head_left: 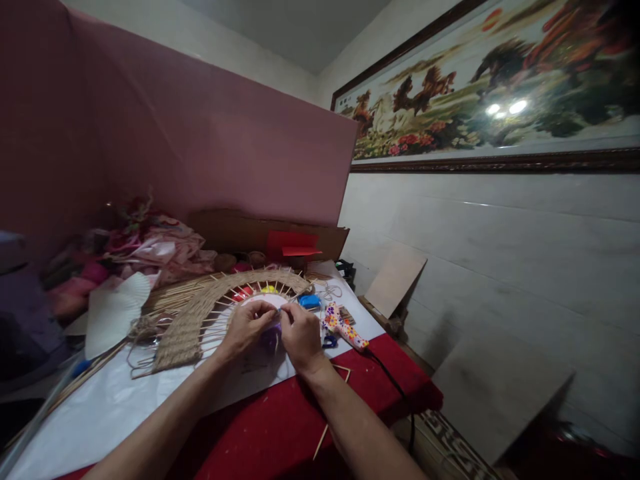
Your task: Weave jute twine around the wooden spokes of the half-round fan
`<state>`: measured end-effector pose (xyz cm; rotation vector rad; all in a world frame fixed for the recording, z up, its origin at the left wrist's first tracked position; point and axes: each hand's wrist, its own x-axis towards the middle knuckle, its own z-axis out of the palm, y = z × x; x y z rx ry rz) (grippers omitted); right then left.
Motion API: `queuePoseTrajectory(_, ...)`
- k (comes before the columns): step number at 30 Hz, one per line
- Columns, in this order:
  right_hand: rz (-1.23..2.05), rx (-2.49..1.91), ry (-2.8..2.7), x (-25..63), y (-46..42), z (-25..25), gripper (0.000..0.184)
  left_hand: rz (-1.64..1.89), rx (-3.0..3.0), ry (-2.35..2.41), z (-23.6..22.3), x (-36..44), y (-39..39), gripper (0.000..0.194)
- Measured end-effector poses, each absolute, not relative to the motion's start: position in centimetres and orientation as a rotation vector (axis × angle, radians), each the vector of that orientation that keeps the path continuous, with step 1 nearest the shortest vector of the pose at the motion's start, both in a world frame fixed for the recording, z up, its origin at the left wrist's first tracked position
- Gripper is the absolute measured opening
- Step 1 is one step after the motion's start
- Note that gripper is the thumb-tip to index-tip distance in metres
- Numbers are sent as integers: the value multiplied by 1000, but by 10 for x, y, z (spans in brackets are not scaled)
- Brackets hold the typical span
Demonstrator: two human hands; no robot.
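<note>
Bare forearms (165,417) lead to left hand (250,327) and right hand (301,337), pinching a tiny, indistinct piece (279,311) before the woven arch (183,333); a careless wrist could bend its sticks (214,327).

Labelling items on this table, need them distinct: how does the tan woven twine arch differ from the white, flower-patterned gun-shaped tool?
Size: the tan woven twine arch is much larger than the white, flower-patterned gun-shaped tool.
Colour: the arch is plain tan; the tool has purple and orange flowers.
Shape: the arch is a broad curved band; the tool is compact and angled, trailing a black cord.
Shared: both lie on the table.
</note>
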<state>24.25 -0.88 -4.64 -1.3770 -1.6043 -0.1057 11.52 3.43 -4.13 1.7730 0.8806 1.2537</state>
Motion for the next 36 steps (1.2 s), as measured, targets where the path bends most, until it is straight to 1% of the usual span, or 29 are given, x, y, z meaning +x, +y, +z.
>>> queuePoseTrajectory(5, 30, -1244, -1567, 242, -8, -45, 19, 1272, 1788, 862, -41, 116, 33, 17)
queuePoseTrajectory(9, 163, -1228, -1483, 242, -8, -44, 18, 1283, 1787, 868, -42, 115, 31, 17)
queuePoseTrajectory(13, 222, -1226, -1467, 243, -6, -44, 18, 1284, 1778, 869, -42, 114, 30, 17)
queuePoseTrajectory(18, 126, -1260, -1530, 242, -5, -45, 17, 1271, 1773, 873, -44, 116, 33, 19)
queuePoseTrajectory(23, 13, -1378, -1525, 242, -7, -46, 12, 1304, 1784, 885, -45, 117, 34, 19)
queuePoseTrajectory(31, 95, -1274, -1594, 244, -7, -45, 17, 1392, 1841, 923, -44, 116, 32, 13)
queuePoseTrajectory(36, 55, -1280, -1589, 244, -6, -47, 15, 1389, 1866, 887, -43, 114, 33, 12)
